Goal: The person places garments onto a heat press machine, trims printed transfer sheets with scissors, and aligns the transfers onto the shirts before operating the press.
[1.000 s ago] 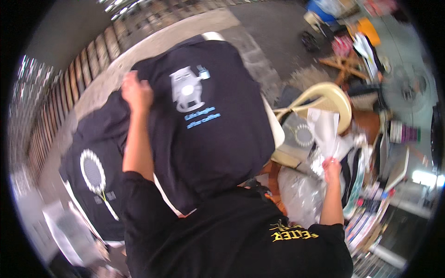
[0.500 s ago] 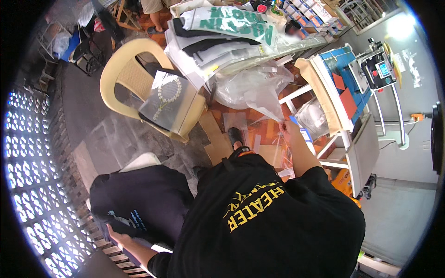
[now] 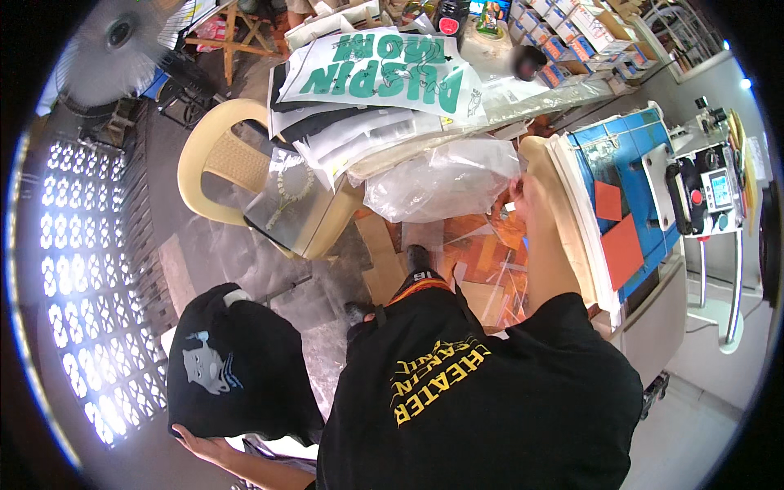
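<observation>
My left hand (image 3: 201,446) is at the lower left, gripping the near edge of a black printed shirt (image 3: 269,367). The shirt is bundled over a pale support and carries a grey and blue picture. My right arm reaches forward, and the right hand (image 3: 524,194) is closed beside a large clear plastic bag (image 3: 437,184) hanging at the table's edge. A small white piece (image 3: 511,207) shows at its fingertips; whether they grip this or the plastic, I cannot make out.
A beige plastic chair (image 3: 196,171) holds a clear printed film (image 3: 282,192). Printed sheets (image 3: 384,73) cover the table ahead. At right stands a heat press (image 3: 706,192) with a blue board (image 3: 625,155) and red pads. A fan (image 3: 118,37) stands far left; cardboard (image 3: 380,257) lies on the floor.
The shirt has been shifted and turned, so its picture shows more fully. My right hand has moved forward, away from the hanging clear film. The view has swung somewhat.
</observation>
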The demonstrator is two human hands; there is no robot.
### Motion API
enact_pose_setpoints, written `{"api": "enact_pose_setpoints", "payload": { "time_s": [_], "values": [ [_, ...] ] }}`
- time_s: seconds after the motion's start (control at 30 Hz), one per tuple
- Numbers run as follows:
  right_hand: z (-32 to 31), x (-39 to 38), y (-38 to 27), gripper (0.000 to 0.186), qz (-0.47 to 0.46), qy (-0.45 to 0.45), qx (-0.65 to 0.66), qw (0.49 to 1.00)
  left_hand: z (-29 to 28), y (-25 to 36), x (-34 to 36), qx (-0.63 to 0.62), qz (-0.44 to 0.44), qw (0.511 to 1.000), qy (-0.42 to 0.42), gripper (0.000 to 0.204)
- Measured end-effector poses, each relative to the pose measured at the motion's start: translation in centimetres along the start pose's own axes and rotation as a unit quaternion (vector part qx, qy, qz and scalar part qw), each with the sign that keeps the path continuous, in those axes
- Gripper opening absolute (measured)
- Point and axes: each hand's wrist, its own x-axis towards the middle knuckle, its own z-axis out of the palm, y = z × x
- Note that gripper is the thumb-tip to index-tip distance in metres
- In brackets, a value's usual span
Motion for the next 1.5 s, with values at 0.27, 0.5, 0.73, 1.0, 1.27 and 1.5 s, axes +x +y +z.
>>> {"api": "enact_pose_setpoints", "payload": {
  "time_s": [0.27,0.5,0.73,1.0,1.27,1.5],
  "values": [
    [8.7,-2.7,-3.8,0.018,-0.168,0.066,-0.326,0.928,-0.4,3.4,-8.2,0.059,0.128,0.988,0.058,0.055],
    [11.1,-1.2,5.9,0.03,-0.02,-0.041,0.026,0.999,2.5,-0.7,-13.4,-0.049,0.148,0.97,-0.185,0.047],
    [8.3,-11.2,12.1,0.031,-0.223,-0.207,-0.639,0.707,4.1,-4.5,-23.8,-0.068,0.008,0.934,-0.349,0.038],
    [1.7,-41.7,15.0,0.049,-0.237,-0.52,-0.438,0.694,5.5,-8.9,-31.5,-0.17,-0.214,0.79,-0.549,0.024],
    [-1.0,-47.8,-0.9,0.026,-0.396,-0.506,-0.374,0.669,7.7,-23.1,-28.2,0.231,0.173,0.794,-0.535,0.051],
    [-7.6,-55.1,-13.8,0.033,-0.581,-0.504,-0.319,0.553,19.5,-23.2,-43.5,-0.071,0.314,0.706,-0.631,0.092]
  ]
}}
